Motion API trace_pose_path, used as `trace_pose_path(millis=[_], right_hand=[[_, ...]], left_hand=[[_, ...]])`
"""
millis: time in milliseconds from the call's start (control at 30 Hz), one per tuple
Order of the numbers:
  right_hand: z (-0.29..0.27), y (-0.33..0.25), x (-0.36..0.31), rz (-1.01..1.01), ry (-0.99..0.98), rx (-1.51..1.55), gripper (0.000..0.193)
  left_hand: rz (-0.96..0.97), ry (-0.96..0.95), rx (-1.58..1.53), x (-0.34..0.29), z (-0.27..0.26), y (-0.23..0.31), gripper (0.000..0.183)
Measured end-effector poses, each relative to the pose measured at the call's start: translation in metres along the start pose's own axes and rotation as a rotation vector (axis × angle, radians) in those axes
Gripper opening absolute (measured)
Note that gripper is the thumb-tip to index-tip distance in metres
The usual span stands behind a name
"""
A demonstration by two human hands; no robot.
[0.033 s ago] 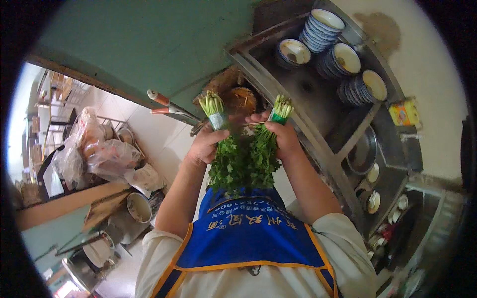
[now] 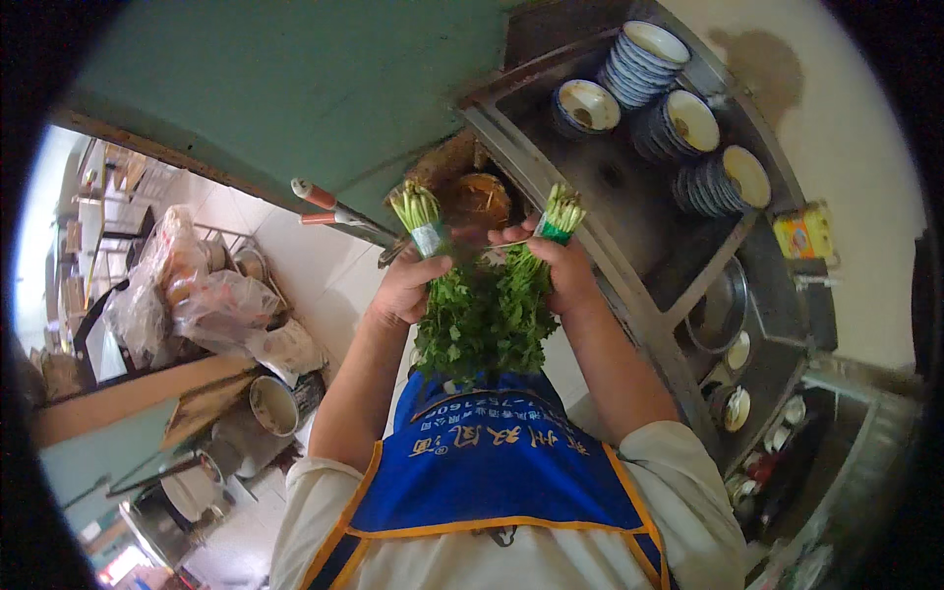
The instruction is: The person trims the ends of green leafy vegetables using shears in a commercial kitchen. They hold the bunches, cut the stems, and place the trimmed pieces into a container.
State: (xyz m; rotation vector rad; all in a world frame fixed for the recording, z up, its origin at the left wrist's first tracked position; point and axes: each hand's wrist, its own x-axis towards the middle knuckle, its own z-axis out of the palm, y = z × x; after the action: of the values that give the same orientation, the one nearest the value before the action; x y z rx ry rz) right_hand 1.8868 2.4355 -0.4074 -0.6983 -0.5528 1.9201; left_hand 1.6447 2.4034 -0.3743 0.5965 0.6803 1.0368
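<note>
My left hand [image 2: 405, 283] is closed around a bunch of leafy greens that looks like coriander [image 2: 447, 320]. Its pale cut stems point away from me, bound with a whitish band [image 2: 428, 239]. A second, similar bunch [image 2: 526, 315] is gripped in my right hand [image 2: 562, 275], its stems wrapped with a green band [image 2: 553, 234]. Both bunches are held side by side in front of my blue apron [image 2: 492, 472], leaves hanging toward me and touching in the middle. My right fingers reach behind the bunch toward my left hand; some fingertips are blurred.
To the right runs a metal sink [image 2: 560, 197] holding several stacks of bowls [image 2: 644, 59]. A yellow container [image 2: 804, 231] stands by the wall. Behind my hands are a brown bucket-like vessel [image 2: 482, 197] and orange-brown handles [image 2: 317, 197]. Plastic bags [image 2: 202, 285] and pots [image 2: 273, 405] crowd the left.
The sink and bowls appear slightly farther right in the picture. My hands keep the same hold on both bunches.
</note>
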Motion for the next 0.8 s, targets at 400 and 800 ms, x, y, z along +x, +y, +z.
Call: trace_pose_path(millis=[400, 800], right_hand=[[-0.004, -0.075, 0.045, 0.046, 0.002, -0.49, 0.024], [0.097, -0.056, 0.012, -0.272, -0.03, -1.036, 0.018]], left_hand=[[0.07, 0.337, 0.419, 0.014, 0.015, 0.003, 0.04], [0.222, 0.766, 1.461, 0.008, 0.055, 0.021, 0.055]])
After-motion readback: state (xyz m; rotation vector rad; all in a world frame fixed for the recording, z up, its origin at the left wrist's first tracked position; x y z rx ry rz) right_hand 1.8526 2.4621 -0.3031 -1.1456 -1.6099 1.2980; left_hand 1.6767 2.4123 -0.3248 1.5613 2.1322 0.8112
